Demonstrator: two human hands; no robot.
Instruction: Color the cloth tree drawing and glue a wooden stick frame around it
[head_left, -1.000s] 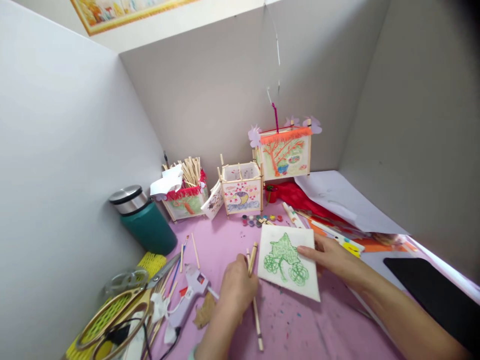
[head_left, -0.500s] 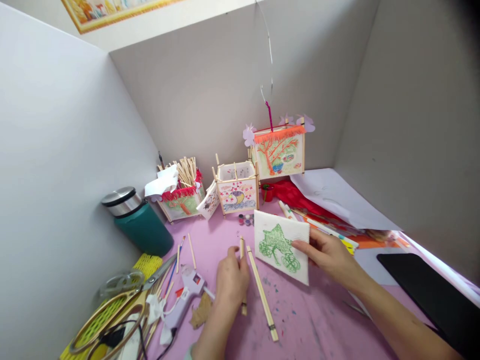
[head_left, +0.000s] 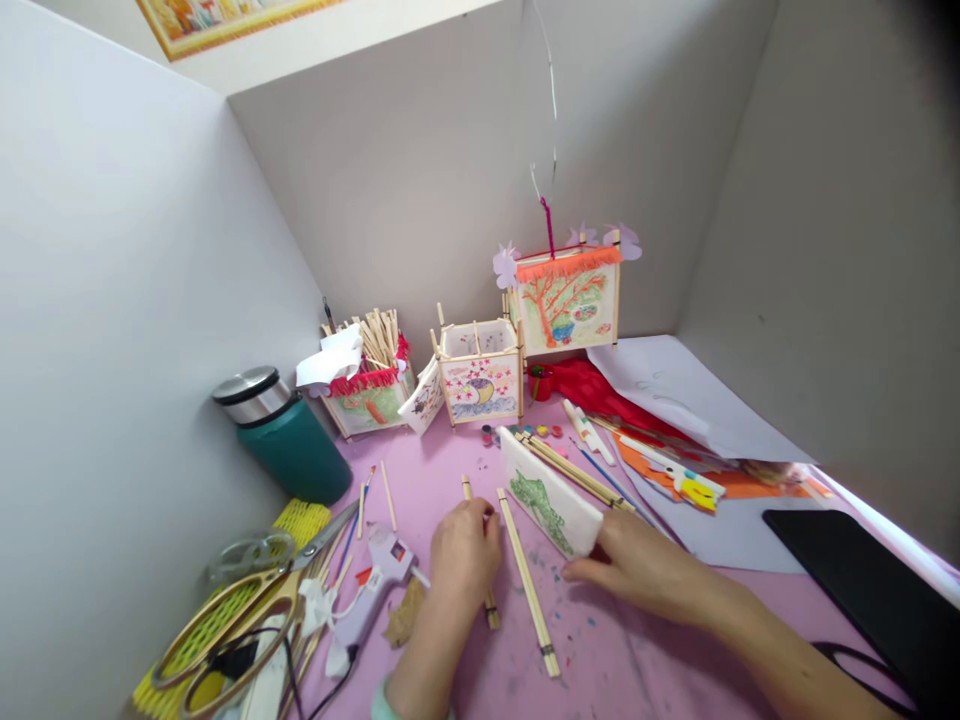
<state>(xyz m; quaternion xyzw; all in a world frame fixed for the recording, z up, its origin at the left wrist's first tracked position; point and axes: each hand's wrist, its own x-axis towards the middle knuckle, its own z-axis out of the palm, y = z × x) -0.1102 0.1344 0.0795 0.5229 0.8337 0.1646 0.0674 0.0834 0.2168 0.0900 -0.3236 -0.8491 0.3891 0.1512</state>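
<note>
My right hand (head_left: 637, 570) grips a white square panel (head_left: 551, 503) with a green tree drawing, tilted up on edge over the pink table (head_left: 600, 650). My left hand (head_left: 465, 550) lies closed over a thin wooden stick (head_left: 480, 550) flat on the table. A second, longer stick (head_left: 527, 582) lies between the two hands. Behind the panel a bundle of sticks (head_left: 574, 470) rests on the table.
Paper lanterns stand at the back: an open-topped one (head_left: 481, 375), a hanging one (head_left: 568, 300), and a box of sticks (head_left: 367, 385). At left are a teal flask (head_left: 281, 435), a glue gun (head_left: 371, 590) and scissors (head_left: 247, 615). Papers (head_left: 675, 400) and a black tablet (head_left: 862, 580) lie at right.
My right hand has swung the green-tree panel from facing up to standing on edge and slid lower on it. My left hand has set its stick down flat on the table.
</note>
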